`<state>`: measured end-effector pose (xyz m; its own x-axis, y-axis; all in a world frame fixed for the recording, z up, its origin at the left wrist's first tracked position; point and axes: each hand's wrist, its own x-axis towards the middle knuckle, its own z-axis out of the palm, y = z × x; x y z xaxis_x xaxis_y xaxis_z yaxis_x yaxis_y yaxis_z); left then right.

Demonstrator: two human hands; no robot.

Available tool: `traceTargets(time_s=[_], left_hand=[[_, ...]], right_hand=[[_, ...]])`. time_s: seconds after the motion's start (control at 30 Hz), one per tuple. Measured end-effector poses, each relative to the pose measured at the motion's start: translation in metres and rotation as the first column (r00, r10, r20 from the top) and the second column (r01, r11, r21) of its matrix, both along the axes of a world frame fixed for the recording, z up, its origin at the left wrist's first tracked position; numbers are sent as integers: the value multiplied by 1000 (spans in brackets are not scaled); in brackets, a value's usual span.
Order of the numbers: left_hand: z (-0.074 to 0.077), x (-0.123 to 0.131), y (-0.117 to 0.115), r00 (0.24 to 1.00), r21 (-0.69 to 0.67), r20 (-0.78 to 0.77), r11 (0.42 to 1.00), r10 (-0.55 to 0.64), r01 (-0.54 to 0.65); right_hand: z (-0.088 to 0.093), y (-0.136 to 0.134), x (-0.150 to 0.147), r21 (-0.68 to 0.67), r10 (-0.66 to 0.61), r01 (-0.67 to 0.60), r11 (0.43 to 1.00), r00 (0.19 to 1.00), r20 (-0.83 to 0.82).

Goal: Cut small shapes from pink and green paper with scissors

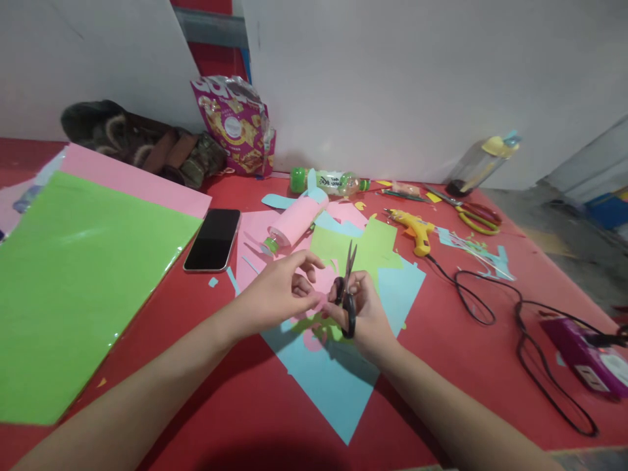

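My right hand point(366, 314) is closed around the black handles of a pair of scissors point(348, 288), whose blades point up and away from me. My left hand point(282, 288) pinches a small pink paper piece point(321, 278) right beside the blades. Both hands hover over a light blue paper sheet point(338, 373) lying on the red table point(206, 340). Green and pink scraps lie under my hands.
A large green sheet point(73, 275) on a pink sheet fills the left. A black phone point(213, 239), a pink-wrapped bottle point(294, 222), a yellow glue gun point(417, 230) with black cord point(520, 327), red-yellow scissors point(473, 214), a snack bag point(235, 124) and a purple power strip point(589, 356) surround the work.
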<state>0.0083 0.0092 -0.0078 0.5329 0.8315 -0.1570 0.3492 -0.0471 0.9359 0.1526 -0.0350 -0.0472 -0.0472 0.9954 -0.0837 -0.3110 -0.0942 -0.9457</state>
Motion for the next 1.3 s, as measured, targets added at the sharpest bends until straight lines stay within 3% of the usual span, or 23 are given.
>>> traceTargets(time_s=[0.67,0.93,1.17,1.3], left_hand=[[-12,8,-3,995,-49,-42,995,-85,83],[-15,8,-1,998,-182,54,983,26,-16],[-20,9,-2,996,-188,77,982,33,-18],[-16,5,2,999,-165,8,985,-49,50]], right_hand=[[-4,-1,2,110,-83,75,991,994,71],[-3,0,1,93,-103,96,991,992,74],[-3,0,2,100,-124,115,988,989,82],[-4,0,2,101,-114,104,989,989,91]])
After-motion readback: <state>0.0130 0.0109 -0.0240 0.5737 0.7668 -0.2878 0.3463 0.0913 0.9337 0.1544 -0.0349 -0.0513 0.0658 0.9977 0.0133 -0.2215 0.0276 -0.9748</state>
